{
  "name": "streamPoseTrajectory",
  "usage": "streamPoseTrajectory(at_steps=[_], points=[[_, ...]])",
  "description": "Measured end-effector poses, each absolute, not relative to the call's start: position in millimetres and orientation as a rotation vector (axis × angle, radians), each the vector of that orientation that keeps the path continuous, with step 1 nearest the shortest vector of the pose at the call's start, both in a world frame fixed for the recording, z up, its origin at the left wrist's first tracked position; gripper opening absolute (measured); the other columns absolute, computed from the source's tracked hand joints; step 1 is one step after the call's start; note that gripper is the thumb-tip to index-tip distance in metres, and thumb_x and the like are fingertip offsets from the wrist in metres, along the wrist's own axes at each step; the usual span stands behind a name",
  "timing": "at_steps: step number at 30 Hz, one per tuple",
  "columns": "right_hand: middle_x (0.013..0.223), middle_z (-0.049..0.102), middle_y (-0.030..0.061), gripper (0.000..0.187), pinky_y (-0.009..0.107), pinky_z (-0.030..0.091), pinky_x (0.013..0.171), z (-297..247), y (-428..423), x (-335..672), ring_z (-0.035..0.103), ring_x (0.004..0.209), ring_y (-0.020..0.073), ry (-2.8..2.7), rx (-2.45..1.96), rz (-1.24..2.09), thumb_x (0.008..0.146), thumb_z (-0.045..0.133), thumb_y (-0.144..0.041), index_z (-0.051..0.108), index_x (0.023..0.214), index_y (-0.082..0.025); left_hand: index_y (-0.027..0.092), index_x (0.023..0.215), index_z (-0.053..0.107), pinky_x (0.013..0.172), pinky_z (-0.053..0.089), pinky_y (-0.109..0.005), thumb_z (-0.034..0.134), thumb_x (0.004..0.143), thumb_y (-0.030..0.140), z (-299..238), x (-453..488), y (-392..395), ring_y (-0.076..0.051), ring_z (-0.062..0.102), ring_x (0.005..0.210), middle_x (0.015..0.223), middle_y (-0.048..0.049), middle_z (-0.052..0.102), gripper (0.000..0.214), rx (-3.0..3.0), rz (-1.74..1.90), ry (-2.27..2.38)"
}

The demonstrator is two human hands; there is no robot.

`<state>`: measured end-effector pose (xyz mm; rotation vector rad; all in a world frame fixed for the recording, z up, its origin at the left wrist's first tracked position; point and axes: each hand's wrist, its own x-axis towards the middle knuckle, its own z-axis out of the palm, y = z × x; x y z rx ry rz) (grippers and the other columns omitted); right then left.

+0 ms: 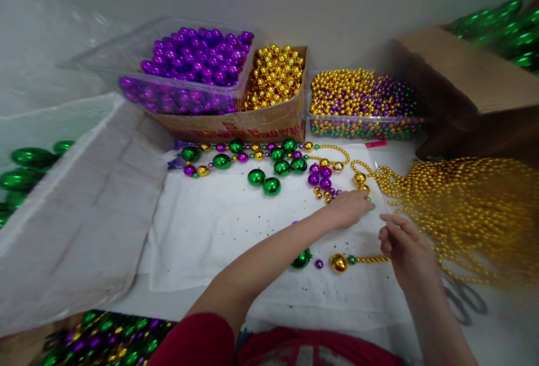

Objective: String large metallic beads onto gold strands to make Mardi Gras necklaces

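My left hand (351,209) reaches across the white cloth, fingertips pressed together at a small green bead (370,204). Just beyond it lie gold beads (361,181). My right hand (406,242) is closed, thumb and forefinger pinching a thin thread (384,206). Below that hand runs a gold bead strand (370,259), in line with a small green bead, a large gold bead (338,263), a small purple bead (319,264) and a large green bead (300,259) partly behind my left forearm. Purple beads (320,175) and large green beads (272,186) lie loose farther back.
A mixed-bead necklace (243,157) lies at the back of the cloth. Behind stand a clear bin of purple beads (202,57), a carton of gold beads (275,74) and a tub of small mixed beads (349,94). Gold strands (463,214) and scissors (465,298) are at right.
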<state>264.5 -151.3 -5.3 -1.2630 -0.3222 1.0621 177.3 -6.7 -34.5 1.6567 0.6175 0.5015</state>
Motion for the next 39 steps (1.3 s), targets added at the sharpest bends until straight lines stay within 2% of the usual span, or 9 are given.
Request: streamPoseTrajectory(at_steps=[3, 7, 10, 13, 17, 22, 31, 39], points=[[0.059, 0.059, -0.0007, 0.029, 0.018, 0.035, 0.04, -8, -155, 265, 0.045, 0.047, 0.0084, -0.307, -1.269, 1.075, 0.068, 0.077, -0.032, 0.067, 0.091, -0.018, 0.019, 0.066, 0.064, 0.092, 0.035, -0.039, 0.061, 0.069, 0.002, -42, 178, -9, -0.026, 0.054, 0.089, 0.085, -0.0076, 0.058, 0.018, 1.908, 0.463, 0.545], [0.058, 0.058, -0.0006, 0.029, 0.018, 0.033, 0.04, -7, -155, 266, 0.045, 0.046, 0.0089, -0.334, -1.286, 1.085, 0.07, 0.075, -0.034, 0.066, 0.092, -0.018, 0.019, 0.069, 0.065, 0.083, 0.039, -0.034, 0.066, 0.067, 0.002, -28, 161, -1, -0.019, 0.054, 0.077, 0.08, -0.0042, 0.057, 0.017, 1.899, 0.476, 0.594], [0.058, 0.059, 0.0002, 0.031, 0.019, 0.031, 0.039, -1, -155, 261, 0.043, 0.045, 0.0089, -0.415, -1.333, 1.058, 0.072, 0.074, -0.037, 0.066, 0.095, -0.018, 0.018, 0.077, 0.064, 0.069, 0.042, -0.029, 0.067, 0.075, 0.017, -13, 133, 9, -0.014, 0.053, 0.064, 0.069, -0.001, 0.057, 0.003, 1.54, 0.538, 0.725], [0.057, 0.06, 0.001, 0.038, 0.02, 0.028, 0.038, 5, -156, 252, 0.039, 0.041, 0.0083, -0.564, -1.446, 1.099, 0.074, 0.07, -0.042, 0.066, 0.102, -0.016, 0.015, 0.083, 0.061, 0.061, 0.045, -0.025, 0.06, 0.083, 0.024, -9, 98, 13, -0.011, 0.056, 0.059, 0.068, -0.0019, 0.061, 0.009, 0.975, 0.656, 0.806], [0.05, 0.056, -0.0002, 0.048, 0.02, 0.023, 0.037, 4, -158, 237, 0.036, 0.039, 0.0089, -0.744, -1.58, 1.257, 0.076, 0.064, -0.052, 0.066, 0.108, -0.015, 0.012, 0.09, 0.063, 0.069, 0.05, -0.023, 0.06, 0.083, 0.016, -18, 65, 6, -0.011, 0.063, 0.069, 0.079, -0.0059, 0.066, 0.008, 0.517, 0.761, 0.762], [0.047, 0.053, -0.0022, 0.047, 0.022, 0.025, 0.04, 7, -162, 229, 0.035, 0.039, 0.0098, -0.917, -1.75, 1.226, 0.081, 0.056, -0.053, 0.066, 0.109, -0.016, 0.008, 0.097, 0.066, 0.074, 0.052, -0.024, 0.056, 0.084, 0.009, -32, 59, -3, -0.013, 0.064, 0.074, 0.082, -0.0086, 0.067, 0.017, 0.331, 0.811, 0.686], [0.048, 0.053, -0.0018, 0.046, 0.024, 0.033, 0.045, 19, -164, 225, 0.046, 0.046, 0.0141, -1.077, -1.848, 1.12, 0.083, 0.049, -0.047, 0.067, 0.107, -0.013, 0.008, 0.095, 0.066, 0.073, 0.052, -0.026, 0.053, 0.086, 0.01, -33, 60, -4, -0.013, 0.064, 0.072, 0.079, -0.0087, 0.065, 0.015, 0.314, 0.827, 0.685], [0.049, 0.051, -0.0035, 0.04, 0.024, 0.036, 0.048, 7, -157, 221, 0.05, 0.049, 0.0148, -1.098, -1.764, 1.134, 0.085, 0.049, -0.045, 0.064, 0.105, -0.014, 0.011, 0.1, 0.065, 0.072, 0.05, -0.024, 0.064, 0.079, 0.012, -24, 57, -7, -0.011, 0.061, 0.072, 0.08, -0.005, 0.063, 0.021, 0.446, 0.761, 0.642]])
